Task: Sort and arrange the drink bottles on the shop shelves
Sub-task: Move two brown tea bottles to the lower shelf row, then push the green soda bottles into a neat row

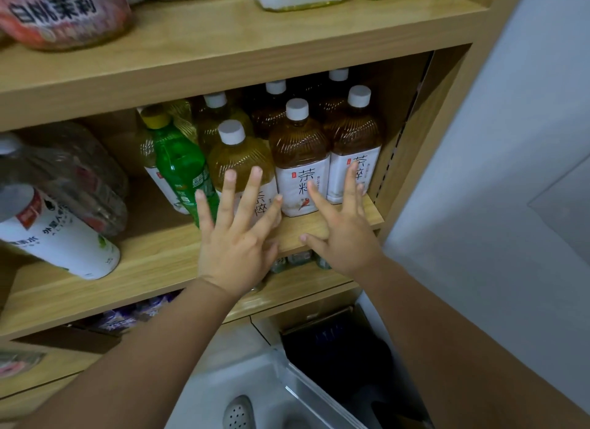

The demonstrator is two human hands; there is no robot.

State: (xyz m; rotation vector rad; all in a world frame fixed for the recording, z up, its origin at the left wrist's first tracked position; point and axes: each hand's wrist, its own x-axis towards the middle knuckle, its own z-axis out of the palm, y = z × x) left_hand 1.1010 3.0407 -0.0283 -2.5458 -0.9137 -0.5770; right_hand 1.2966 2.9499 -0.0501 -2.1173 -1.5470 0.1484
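**Middle shelf, right end: both hands open before the front row of tea bottles**

Position of work: the front row stands at the right end of the middle shelf (153, 262), close to its front edge. Three bottles are counted in it: a pale tea bottle (238, 157), a dark tea bottle (298, 150) and a second dark bottle (357, 134) against the side wall. More bottles of the same kind are ranked behind.

Grip: the left hand (236, 240) and the right hand (343, 237) are both held flat with fingers spread. Nothing is grasped by either.

Key relation: the row lies straight ahead of the fingertips and slightly above the palms. All three long axes are upright. The left hand is nearer the pale bottle, and its fingers (255, 176) overlap the label. The right hand is nearer the two dark bottles, with its fingers spread across both labels. Actual contact cannot be confirmed from this angle; it is probably light touch or a hover just in front.

Appearance: clear ribbed shoulders, white caps, white labels with dark characters. The labels on the dark pair face forward; the pale bottle's label looks tilted.

Off-pattern item: a green bottle (178, 163) with a yellow cap leans top-left, just beside the pale bottle. It is judged the next candidate for sorting, being nearer the left hand.
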